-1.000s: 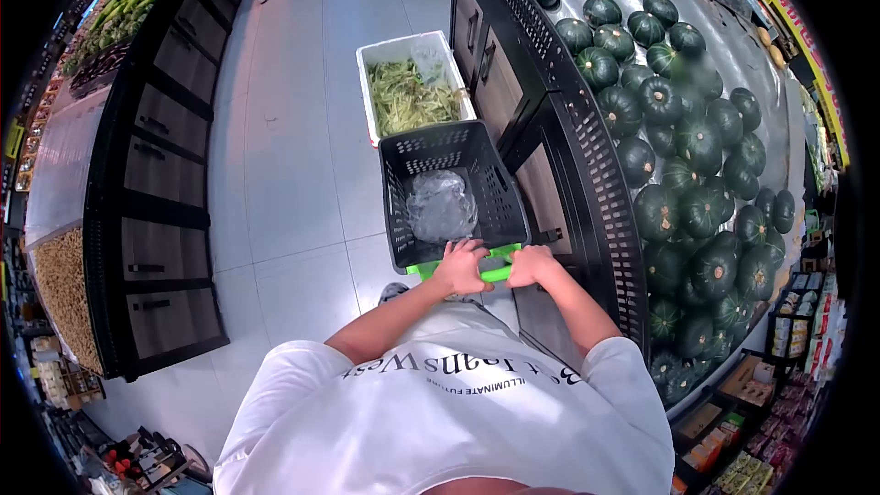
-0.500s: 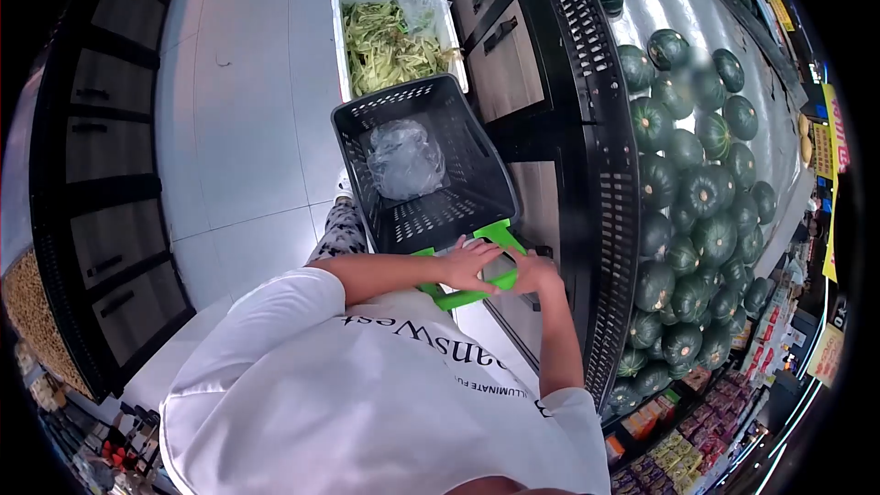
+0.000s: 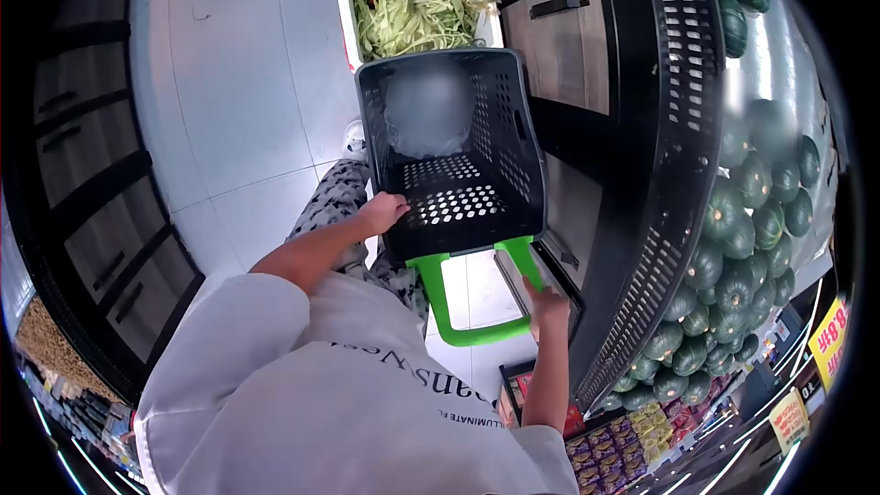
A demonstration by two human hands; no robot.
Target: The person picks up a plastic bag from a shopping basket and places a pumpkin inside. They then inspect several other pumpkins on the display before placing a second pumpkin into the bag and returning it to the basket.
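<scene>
Tiled floor [image 3: 229, 101] spreads left of black basket [image 3: 500, 174]

Dark cabinets [image 3: 82, 147] edge the left; drawers [image 3: 568, 41] stand close at its right, a foam box [image 3: 488, 27] just beyond. Perforated, the basket holds a blurred pale bundle [image 3: 426, 110]. Left hand [image 3: 383, 213] curls over its left rim; right hand [image 3: 548, 307] is at the green handle [image 3: 481, 335], grip unclear.

Grocery shop with heaped pumpkins [image 3: 735, 290]

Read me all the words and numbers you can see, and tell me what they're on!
"ansWest": big dark letters on the white T-shirt; the start is lost in the folds.
"ILLUMINATE": smaller letters on the same T-shirt; what follows is unclear.
"8.8折": red, on the yellow sign at the right.
Too small or blurred to read: the pale sign below it and the snack packets.
</scene>
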